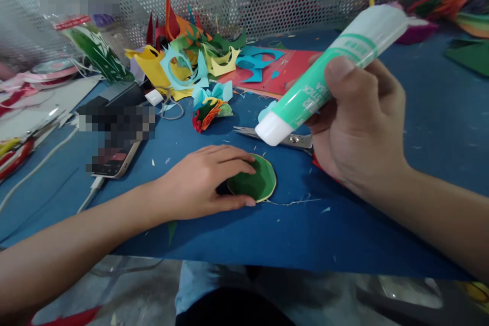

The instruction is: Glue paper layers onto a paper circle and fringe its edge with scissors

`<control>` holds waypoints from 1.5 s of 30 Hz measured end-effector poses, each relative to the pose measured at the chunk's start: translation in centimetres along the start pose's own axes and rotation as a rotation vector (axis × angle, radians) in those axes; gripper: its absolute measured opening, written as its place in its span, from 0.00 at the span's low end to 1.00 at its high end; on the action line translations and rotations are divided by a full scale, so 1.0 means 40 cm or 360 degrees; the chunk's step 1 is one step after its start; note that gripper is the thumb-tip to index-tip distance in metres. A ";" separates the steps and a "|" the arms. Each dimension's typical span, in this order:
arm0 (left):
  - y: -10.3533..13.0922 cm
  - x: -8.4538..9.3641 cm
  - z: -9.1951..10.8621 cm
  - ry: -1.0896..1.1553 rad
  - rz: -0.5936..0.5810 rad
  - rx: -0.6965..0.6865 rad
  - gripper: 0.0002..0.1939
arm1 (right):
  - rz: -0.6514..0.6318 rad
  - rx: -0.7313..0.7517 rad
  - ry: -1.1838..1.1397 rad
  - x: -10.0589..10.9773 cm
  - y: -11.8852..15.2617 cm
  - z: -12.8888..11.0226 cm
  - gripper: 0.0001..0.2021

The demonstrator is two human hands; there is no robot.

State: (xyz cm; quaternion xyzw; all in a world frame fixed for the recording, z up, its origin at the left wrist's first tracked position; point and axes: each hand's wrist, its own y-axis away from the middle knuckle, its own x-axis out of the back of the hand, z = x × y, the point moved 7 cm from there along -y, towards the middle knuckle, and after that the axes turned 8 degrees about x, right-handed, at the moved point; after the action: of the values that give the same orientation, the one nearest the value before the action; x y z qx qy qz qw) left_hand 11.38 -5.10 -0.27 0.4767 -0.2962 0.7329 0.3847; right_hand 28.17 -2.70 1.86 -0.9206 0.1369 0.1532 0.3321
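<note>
A round green paper disc (262,178) with a pale rim lies flat on the blue table (305,242). On its left side rests my left hand (214,178), thumb and fingers spread around the edge. My right hand (362,122) is wrapped round a green and white glue tube (313,89), raised above the table with its white cap pointing down left. Beneath the tube lie metal scissors (301,141) with red handles, partly hidden by the tube and hand. A thin thread (294,202) trails right from the disc.
Behind the hands are colourful paper scraps (187,69), a red sheet (280,69) and a small paper flower (209,114). A phone (118,160) with a cable, and red-handled scissors (23,155), lie at left. A perforated metal panel (267,0) stands behind.
</note>
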 end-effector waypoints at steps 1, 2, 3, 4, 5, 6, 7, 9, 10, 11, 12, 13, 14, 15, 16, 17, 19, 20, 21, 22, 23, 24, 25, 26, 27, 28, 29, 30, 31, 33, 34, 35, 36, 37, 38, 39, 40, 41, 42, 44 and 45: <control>-0.001 -0.001 0.002 -0.0020 -0.0005 -0.0013 0.17 | -0.0004 -0.0002 0.0002 -0.001 0.000 0.000 0.06; -0.001 0.000 0.004 -0.0044 -0.0002 -0.0023 0.15 | -0.0003 -0.0008 0.0010 -0.001 0.001 0.001 0.06; -0.002 0.002 0.007 -0.0065 0.0006 -0.0031 0.14 | -0.0002 -0.0022 0.0019 -0.002 0.001 0.002 0.06; -0.002 0.005 0.010 -0.0085 0.0016 -0.0034 0.13 | -0.0001 -0.0035 0.0021 -0.002 0.001 0.003 0.06; -0.003 0.008 0.013 -0.0103 0.0028 -0.0022 0.14 | -0.0001 -0.0044 0.0012 -0.003 0.001 0.004 0.07; -0.004 0.011 0.015 -0.0122 0.0043 0.0012 0.16 | -0.0002 -0.0050 -0.0005 -0.004 0.001 0.005 0.07; -0.005 0.013 0.016 -0.0142 0.0053 0.0059 0.19 | -0.0002 -0.0053 -0.0023 -0.005 0.001 0.006 0.07; -0.006 0.014 0.017 -0.0177 0.0063 0.0160 0.23 | -0.0003 -0.0045 -0.0034 -0.005 0.003 0.007 0.08; -0.006 0.015 0.018 -0.0184 0.0064 0.0192 0.23 | -0.0011 -0.0044 -0.0012 -0.006 0.004 0.007 0.08; -0.005 0.015 0.019 -0.0176 0.0057 0.0204 0.22 | -0.0023 -0.0045 0.0023 -0.006 0.004 0.007 0.09; -0.003 0.015 0.021 -0.0151 0.0043 0.0200 0.21 | -0.0035 -0.0043 0.0059 -0.007 0.005 0.007 0.09; -0.001 0.015 0.021 -0.0113 0.0018 0.0189 0.21 | -0.0046 -0.0035 0.0089 -0.008 0.005 0.005 0.09; 0.002 0.015 0.020 -0.0070 -0.0018 0.0176 0.21 | -0.0054 -0.0034 0.0115 -0.009 0.005 0.005 0.09; 0.005 0.015 0.017 -0.0035 -0.0065 0.0169 0.22 | -0.0056 -0.0039 0.0131 -0.009 0.005 0.004 0.09; 0.007 0.014 0.013 -0.0011 -0.0118 0.0168 0.22 | -0.0051 -0.0042 0.0134 -0.009 0.005 0.003 0.09; 0.010 0.014 0.009 -0.0002 -0.0168 0.0172 0.21 | -0.0049 -0.0052 0.0128 -0.010 0.005 0.003 0.10; 0.013 0.016 0.000 -0.0020 -0.0235 0.0187 0.21 | -0.0046 -0.0059 0.0091 -0.010 0.005 0.003 0.10; 0.015 0.018 -0.003 -0.0035 -0.0253 0.0196 0.20 | -0.0048 -0.0059 0.0069 -0.010 0.005 0.002 0.09; 0.015 0.020 -0.006 -0.0048 -0.0263 0.0204 0.20 | -0.0052 -0.0059 0.0051 -0.010 0.006 0.002 0.09; 0.016 0.022 -0.008 -0.0060 -0.0270 0.0213 0.19 | -0.0059 -0.0064 0.0042 -0.009 0.006 0.003 0.09; 0.016 0.024 -0.010 -0.0073 -0.0275 0.0227 0.19 | -0.0061 -0.0069 0.0043 -0.009 0.007 0.004 0.09; 0.016 0.026 -0.012 -0.0089 -0.0277 0.0243 0.19 | -0.0064 -0.0080 0.0052 -0.008 0.008 0.005 0.09; 0.017 0.028 -0.013 -0.0104 -0.0280 0.0254 0.19 | -0.0066 -0.0090 0.0059 -0.007 0.009 0.006 0.09; 0.017 0.029 -0.014 -0.0124 -0.0279 0.0260 0.19 | -0.0067 -0.0090 0.0053 -0.007 0.009 0.007 0.09; 0.017 0.031 -0.014 -0.0144 -0.0274 0.0255 0.20 | -0.0068 -0.0081 0.0037 -0.007 0.009 0.006 0.09; 0.018 0.034 -0.013 -0.0166 -0.0264 0.0240 0.20 | -0.0071 -0.0071 0.0017 -0.008 0.008 0.006 0.09; 0.018 0.035 -0.011 -0.0187 -0.0260 0.0224 0.20 | -0.0075 -0.0064 -0.0002 -0.009 0.008 0.006 0.09; 0.019 0.036 -0.009 -0.0205 -0.0258 0.0209 0.21 | -0.0081 -0.0063 -0.0008 -0.010 0.007 0.007 0.09; 0.019 0.036 -0.007 -0.0218 -0.0263 0.0200 0.21 | -0.0086 -0.0057 -0.0002 -0.011 0.007 0.007 0.10; 0.020 0.035 -0.002 -0.0236 -0.0278 0.0180 0.20 | -0.0117 -0.0026 0.0036 -0.014 0.006 0.006 0.09; 0.020 0.035 0.002 -0.0246 -0.0280 0.0163 0.19 | -0.0141 -0.0002 0.0055 -0.016 0.006 0.004 0.09; 0.019 0.036 0.008 -0.0257 -0.0272 0.0131 0.17 | -0.0163 0.0019 0.0069 -0.018 0.007 0.002 0.08; 0.019 0.037 0.016 -0.0273 -0.0253 0.0086 0.16 | -0.0182 0.0023 0.0080 -0.020 0.008 0.002 0.08; 0.020 0.038 0.023 -0.0291 -0.0231 0.0041 0.14 | -0.0189 0.0020 0.0080 -0.021 0.008 0.002 0.08; 0.021 0.039 0.030 -0.0309 -0.0208 0.0000 0.13 | -0.0187 0.0005 0.0087 -0.020 0.009 0.003 0.07; 0.022 0.040 0.035 -0.0327 -0.0186 -0.0023 0.13 | -0.0178 -0.0017 0.0102 -0.018 0.010 0.004 0.08; 0.023 0.041 0.038 -0.0345 -0.0164 -0.0026 0.12 | -0.0165 -0.0037 0.0126 -0.017 0.011 0.006 0.08; 0.025 0.041 0.039 -0.0362 -0.0144 -0.0017 0.12 | -0.0153 -0.0049 0.0154 -0.015 0.011 0.006 0.09; 0.026 0.041 0.040 -0.0381 -0.0127 -0.0003 0.13 | -0.0144 -0.0057 0.0184 -0.014 0.011 0.006 0.09; 0.030 0.039 0.044 -0.0418 -0.0102 0.0004 0.13 | -0.0136 -0.0070 0.0214 -0.014 0.010 0.007 0.09; 0.031 0.038 0.048 -0.0442 -0.0089 -0.0007 0.13 | -0.0128 -0.0071 0.0199 -0.014 0.009 0.007 0.09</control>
State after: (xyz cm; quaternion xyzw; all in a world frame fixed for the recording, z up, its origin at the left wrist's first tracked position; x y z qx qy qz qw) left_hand 10.84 -6.86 1.77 0.5807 -0.3347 0.6483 0.3612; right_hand 27.47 -2.72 1.66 -0.9403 0.1168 0.0851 0.3082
